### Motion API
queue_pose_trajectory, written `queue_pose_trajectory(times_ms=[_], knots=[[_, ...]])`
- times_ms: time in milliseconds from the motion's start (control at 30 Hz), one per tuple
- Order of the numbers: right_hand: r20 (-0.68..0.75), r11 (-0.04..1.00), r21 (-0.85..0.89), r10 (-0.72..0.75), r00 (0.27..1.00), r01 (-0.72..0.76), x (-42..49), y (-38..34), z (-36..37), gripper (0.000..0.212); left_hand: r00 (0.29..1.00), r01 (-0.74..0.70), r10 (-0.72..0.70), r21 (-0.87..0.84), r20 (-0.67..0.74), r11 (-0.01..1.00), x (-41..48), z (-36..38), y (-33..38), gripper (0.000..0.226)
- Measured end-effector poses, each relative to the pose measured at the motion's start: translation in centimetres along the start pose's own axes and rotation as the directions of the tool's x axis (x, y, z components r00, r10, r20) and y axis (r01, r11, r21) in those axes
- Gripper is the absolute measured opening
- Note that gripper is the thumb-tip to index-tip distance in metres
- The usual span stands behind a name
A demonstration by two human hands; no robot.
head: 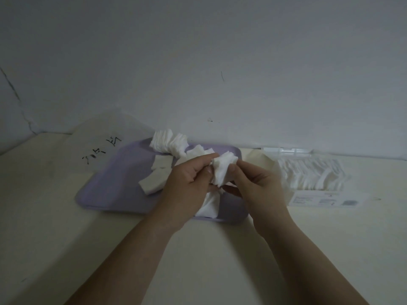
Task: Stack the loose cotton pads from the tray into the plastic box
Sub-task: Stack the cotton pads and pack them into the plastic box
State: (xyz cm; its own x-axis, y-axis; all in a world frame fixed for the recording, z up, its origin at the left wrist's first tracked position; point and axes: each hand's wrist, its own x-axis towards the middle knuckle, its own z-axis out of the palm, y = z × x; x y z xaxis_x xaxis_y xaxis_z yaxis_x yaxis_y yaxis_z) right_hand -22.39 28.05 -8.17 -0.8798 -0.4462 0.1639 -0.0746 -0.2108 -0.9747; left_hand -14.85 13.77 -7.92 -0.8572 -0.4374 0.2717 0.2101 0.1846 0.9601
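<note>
Head view. Both hands work over the lilac tray, which lies on the pale worktop. The left hand and the right hand meet on one small bundle of cotton pads. Each grip is clamped on it: the left thumb and forefinger pinch its 9 o'clock edge, and the curled right fingers pinch its 3 o'clock edge. The bundle is raised above the tray's right half. Its pads are white, square and soft-edged, and they fan out unevenly, so their edges are not yet flush.

The clear plastic box lies at about 3 o'clock from the bundle, just beyond the tray's right rim. Its long axis runs from 9 to 3 o'clock, and its lid is folded open towards 12 o'clock. A row of pads already stands on edge inside it. The right hand is the nearer to the box, so the transfer probably falls to that hand, moving towards 3 o'clock.

Loose pads remain on the tray:
- a leaning row of pads at 11 o'clock from the bundle;
- a few flat pads at 9 o'clock;
- more pads under the hands at 6 o'clock.

The task therefore appears to be only partly complete.
</note>
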Motion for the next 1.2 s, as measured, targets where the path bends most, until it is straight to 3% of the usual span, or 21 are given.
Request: queue_pose_trajectory(times_ms=[100, 233, 333, 467, 533, 667, 800, 900, 1033, 1200], knots=[[0.033, 0.998, -0.065, -0.023, 0.999, 0.025, -0.2, 0.0, 0.1, 0.025, 0.999, 0.030, -0.029, -0.031, 0.020, 0.999, -0.1, 0.0, 0.3, 0.039], [-0.012, 0.997, -0.062, -0.043, 0.999, 0.042, -0.2, -0.2, 0.0, 0.023, 0.997, 0.071, -0.069, -0.118, 0.026, 0.990, -0.2, -0.3, 0.9, 0.024], [-0.058, 0.998, -0.057, -0.043, 0.997, 0.040, -0.4, -0.7, -0.1, 0.022, 0.999, -0.003, 0.004, -0.031, 0.035, 1.000, -0.4, -0.2, 0.9, 0.034], [-0.115, 1.000, 0.010, 0.030, 0.993, -0.029, -0.1, -1.0, 0.0, 0.048, 0.997, -0.065, 0.067, 0.098, -0.027, 0.993, 0.0, -0.9, 0.8, 0.041], [-0.031, 0.984, 0.127, 0.128, 0.991, -0.123, -0.3, -1.2, 0.3, 0.055, 0.986, -0.141, 0.159, 0.248, -0.055, 0.958, -0.1, -1.1, 0.9, 0.043], [0.325, 0.910, 0.267, 0.223, 0.919, -0.316, -1.0, -1.7, 1.0, 0.049, 0.948, -0.220, 0.290, 0.388, -0.132, 0.895, -1.2, -0.2, 1.3, 0.035], [0.318, 0.911, 0.305, 0.178, 0.931, -0.278, -1.0, -2.0, 0.6, 0.045, 0.932, -0.304, 0.360, 0.474, -0.030, 0.826, -2.0, 0.6, 1.7, 0.036], [0.277, 0.936, 0.239, 0.188, 0.942, -0.257, -0.4, -2.2, -0.6, 0.038, 0.967, -0.255, 0.245, 0.390, 0.076, 0.885, -1.6, 0.2, 1.3, 0.056], [0.368, 0.938, 0.152, 0.238, 0.899, -0.311, -0.2, -3.3, -1.7, 0.035, 0.972, -0.172, 0.117, 0.275, 0.205, 0.946, -1.4, -1.1, 1.6, 0.112], [0.511, 0.921, 0.020, 0.326, 0.796, -0.390, -0.8, -3.6, -1.5, 0.042, 0.937, -0.208, 0.093, 0.322, 0.338, 0.924, -1.8, -1.2, 2.5, 0.127]])
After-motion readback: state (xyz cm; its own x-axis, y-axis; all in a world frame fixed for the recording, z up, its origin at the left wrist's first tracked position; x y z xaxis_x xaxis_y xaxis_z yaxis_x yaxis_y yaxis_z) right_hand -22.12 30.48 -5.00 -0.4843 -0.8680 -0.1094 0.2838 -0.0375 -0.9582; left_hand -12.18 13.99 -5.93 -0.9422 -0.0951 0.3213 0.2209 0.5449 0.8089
